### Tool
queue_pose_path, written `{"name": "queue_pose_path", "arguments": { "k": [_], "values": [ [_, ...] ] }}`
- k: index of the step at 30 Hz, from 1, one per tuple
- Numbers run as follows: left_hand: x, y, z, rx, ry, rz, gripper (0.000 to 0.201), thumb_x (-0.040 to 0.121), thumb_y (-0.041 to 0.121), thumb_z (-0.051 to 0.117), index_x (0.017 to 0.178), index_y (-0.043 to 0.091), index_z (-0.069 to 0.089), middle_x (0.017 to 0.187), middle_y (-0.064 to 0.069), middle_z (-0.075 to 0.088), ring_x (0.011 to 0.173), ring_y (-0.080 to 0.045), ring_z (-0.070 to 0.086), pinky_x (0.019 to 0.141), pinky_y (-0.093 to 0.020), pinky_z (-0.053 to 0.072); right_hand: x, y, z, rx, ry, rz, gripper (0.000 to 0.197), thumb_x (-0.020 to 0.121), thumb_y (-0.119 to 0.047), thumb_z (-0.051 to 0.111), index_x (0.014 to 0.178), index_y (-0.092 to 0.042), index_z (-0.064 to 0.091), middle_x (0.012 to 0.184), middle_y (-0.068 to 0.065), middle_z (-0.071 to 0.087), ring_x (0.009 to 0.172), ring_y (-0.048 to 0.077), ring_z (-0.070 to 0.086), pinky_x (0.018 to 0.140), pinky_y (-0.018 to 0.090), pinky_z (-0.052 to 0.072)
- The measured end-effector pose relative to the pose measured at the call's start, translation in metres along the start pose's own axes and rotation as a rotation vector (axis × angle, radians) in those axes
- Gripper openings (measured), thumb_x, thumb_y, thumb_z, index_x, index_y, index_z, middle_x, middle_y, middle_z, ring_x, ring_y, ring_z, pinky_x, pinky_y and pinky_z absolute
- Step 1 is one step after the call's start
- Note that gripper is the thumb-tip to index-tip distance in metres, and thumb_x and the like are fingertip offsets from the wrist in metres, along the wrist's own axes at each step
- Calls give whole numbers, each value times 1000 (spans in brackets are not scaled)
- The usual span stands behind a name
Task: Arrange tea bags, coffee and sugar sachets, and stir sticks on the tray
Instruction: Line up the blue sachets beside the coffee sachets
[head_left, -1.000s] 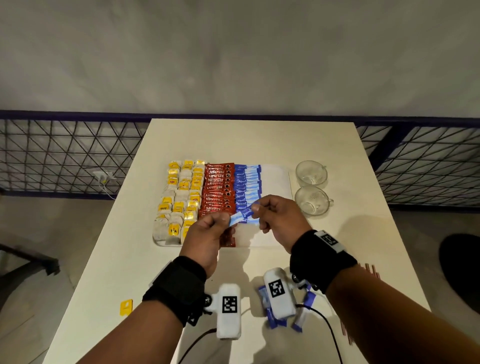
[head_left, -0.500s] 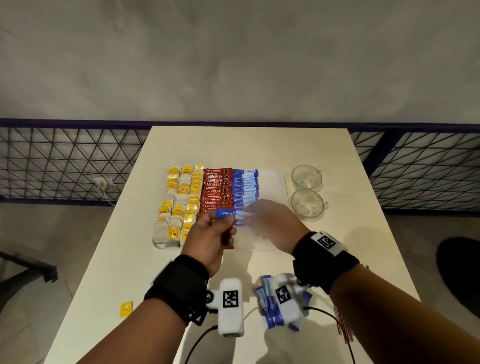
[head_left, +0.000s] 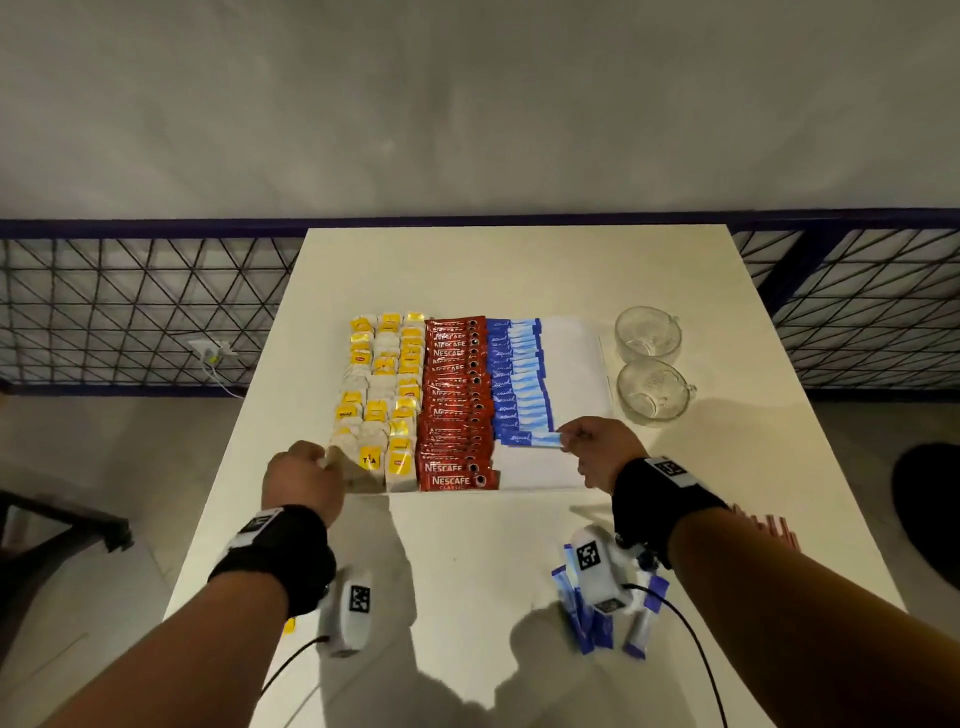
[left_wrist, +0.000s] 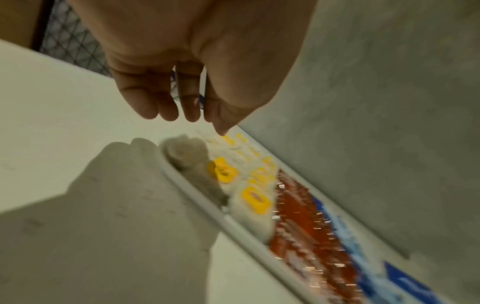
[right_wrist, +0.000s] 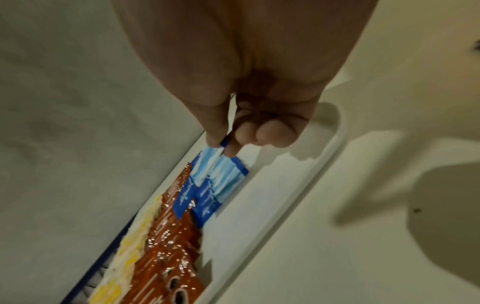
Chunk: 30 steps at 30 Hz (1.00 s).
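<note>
A white tray (head_left: 571, 364) holds columns of yellow-tagged tea bags (head_left: 384, 395), red coffee sachets (head_left: 454, 400) and blue sugar sachets (head_left: 519, 379). My right hand (head_left: 569, 439) pinches one blue sugar sachet (head_left: 535, 440) by its end, low over the near end of the blue column. The right wrist view shows thumb and finger of that hand (right_wrist: 221, 146) on the sachet (right_wrist: 202, 168), above the tray (right_wrist: 298, 195). My left hand (head_left: 324, 462) hangs by the tray's near-left corner with loosely curled fingers (left_wrist: 166, 111), holding nothing, over the tray rim (left_wrist: 197, 205).
Two glass cups (head_left: 647, 332) (head_left: 654, 389) stand right of the tray. Loose blue sachets (head_left: 587, 629) lie near the table's front under my right wrist. Red stir sticks (head_left: 769, 525) lie at the right edge. A metal railing (head_left: 130, 312) runs behind the table.
My left hand let go of the blue sachet and moved left to the tray's corner. My right hand carried the sachet right, down to the near end of the blue column.
</note>
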<state>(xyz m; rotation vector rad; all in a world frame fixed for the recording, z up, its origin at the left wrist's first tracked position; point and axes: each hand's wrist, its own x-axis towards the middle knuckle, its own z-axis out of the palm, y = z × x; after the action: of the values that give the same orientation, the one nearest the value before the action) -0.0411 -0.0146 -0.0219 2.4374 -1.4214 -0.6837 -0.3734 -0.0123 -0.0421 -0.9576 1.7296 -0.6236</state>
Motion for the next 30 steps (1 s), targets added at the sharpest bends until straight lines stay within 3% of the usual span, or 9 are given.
{"name": "queue_pose_path", "arguments": {
  "k": [2,6,8,11,13,18,23,30],
  "values": [
    [16,-19,0,83,-19,-30,34,93,27,56,118,4,62,121,-23,61,114,-39,55,94,-37,42,8,3,5,-109,19,1,23,90,-16,60,71,-27,60,74,2,58,52,9,42,53,21,34],
    [30,-36,7,254,-118,-2,42,99,37,42,90,7,70,102,-17,69,97,-36,62,75,-31,39,14,5,12,-183,46,-13,25,89,-15,62,69,-29,59,73,-2,60,53,5,43,56,17,37],
    [31,-37,8,270,-130,17,42,99,36,42,86,9,71,99,-17,69,97,-36,62,75,-30,39,13,5,14,-211,52,-26,17,90,-15,62,75,-24,63,69,-6,59,55,5,47,57,18,41],
    [29,-37,7,267,-134,4,40,99,36,43,83,9,69,99,-18,69,97,-37,62,76,-30,39,11,2,14,-317,77,-50,7,89,-17,62,84,-20,67,80,-3,63,69,13,55,67,24,41],
    [28,-35,7,250,-134,-6,38,99,35,44,83,9,68,100,-19,68,98,-38,61,79,-31,42,11,0,15,-349,85,-46,8,89,-18,62,83,-21,65,86,-2,65,78,15,56,71,21,38],
    [26,-35,7,216,-131,-45,38,99,33,44,94,3,68,101,-21,68,98,-39,61,82,-33,43,9,-3,15,-399,102,-15,7,90,-19,61,86,-20,67,90,-3,65,82,13,55,71,18,34],
    [23,-34,7,198,-130,-44,37,100,33,45,92,6,68,99,-20,68,97,-39,61,81,-32,43,9,-7,16,-441,135,-4,9,90,-26,61,81,-24,60,89,-4,63,93,18,60,71,19,33],
    [26,-37,10,201,-122,-35,37,100,34,44,90,6,66,98,-19,68,96,-39,60,79,-33,42,10,-8,19,-438,153,6,9,88,-31,64,85,-23,62,98,0,69,94,20,61,73,20,34]
  ]
}}
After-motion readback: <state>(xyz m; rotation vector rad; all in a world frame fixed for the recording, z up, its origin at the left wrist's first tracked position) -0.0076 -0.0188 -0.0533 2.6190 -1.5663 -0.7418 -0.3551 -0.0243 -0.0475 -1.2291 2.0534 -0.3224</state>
